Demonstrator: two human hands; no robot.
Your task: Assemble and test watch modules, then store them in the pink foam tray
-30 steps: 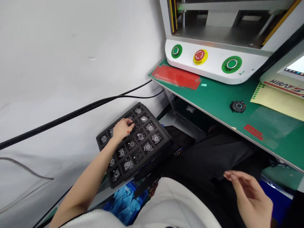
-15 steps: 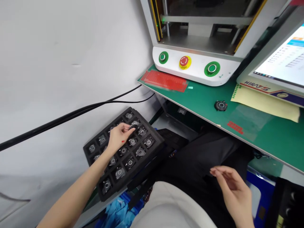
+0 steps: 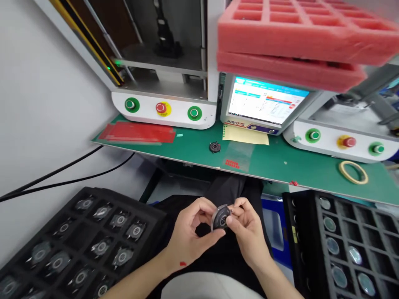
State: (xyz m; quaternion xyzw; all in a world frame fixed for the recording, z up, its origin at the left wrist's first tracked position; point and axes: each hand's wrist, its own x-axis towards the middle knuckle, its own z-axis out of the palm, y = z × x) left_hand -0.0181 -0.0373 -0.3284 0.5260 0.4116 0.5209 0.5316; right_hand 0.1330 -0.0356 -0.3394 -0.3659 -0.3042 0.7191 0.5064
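A round black watch case [image 3: 221,217] is held above my lap between both hands. My left hand [image 3: 195,224] grips its left rim, thumb below and fingers behind. My right hand [image 3: 247,226] pinches the right edge with thumb and fingers. The side turned toward me shows a dark disc with a ring at its centre. To the left lies a black foam tray [image 3: 77,238] with similar watch cases in its pockets; one pocket is bare. Another watch case [image 3: 215,147] rests on the green bench top [image 3: 193,153].
Red sheets [image 3: 140,132] and a strip of red stickers [image 3: 232,164] lie on the bench. A monitor [image 3: 264,104] stands between two button panels, below pink foam trays [image 3: 293,41]. At right are a tape roll [image 3: 353,172] and a black tray [image 3: 349,220] holding round glass discs.
My left hand has lifted a watch case out of the left tray and brought it over my lap. My right hand now grips it too. The view has swung right.
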